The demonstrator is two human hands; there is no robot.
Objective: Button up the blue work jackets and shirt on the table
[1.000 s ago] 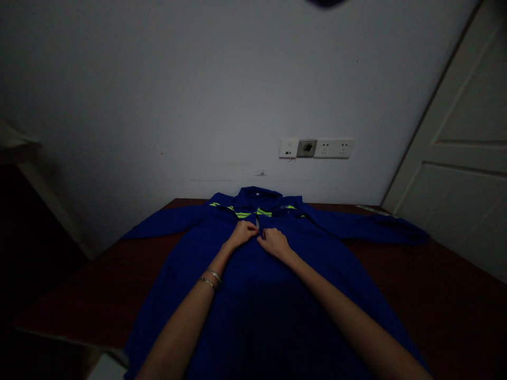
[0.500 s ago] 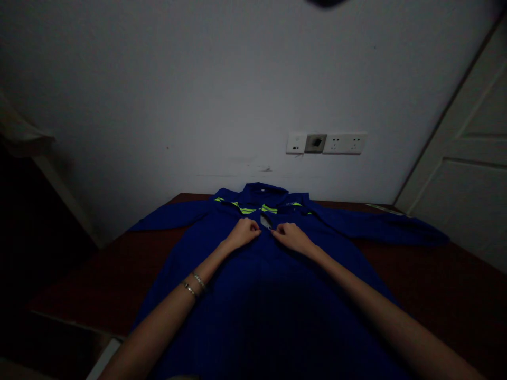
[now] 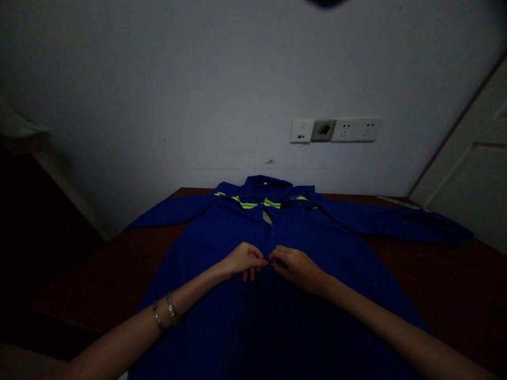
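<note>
A blue long-sleeved work jacket (image 3: pixel 222 224) with yellow-green stripes across the chest lies front side up, its collar toward the wall and both sleeves spread out. Along its front opening, my left hand (image 3: pixel 247 259) pinches the cloth edge between thumb and index finger, the other fingers hanging loose. Opposite it, almost touching, my right hand (image 3: pixel 293 265) is closed with its fingertips on the same opening. Whether a button or snap is between the fingertips is too dark to tell. Above the hands, a small gap in the front shows something pale underneath.
The jacket lies on a dark red-brown table (image 3: pixel 99 279) that stands against a grey-white wall (image 3: pixel 222 95). A row of wall sockets (image 3: pixel 354 130) is above the table. A panelled white door (image 3: pixel 471 179) stands at the right, and a dark area is at the left.
Both hands have moved down the jacket front from just beside the chest gap to a lower spot on the opening. The camera view has shifted slightly.
</note>
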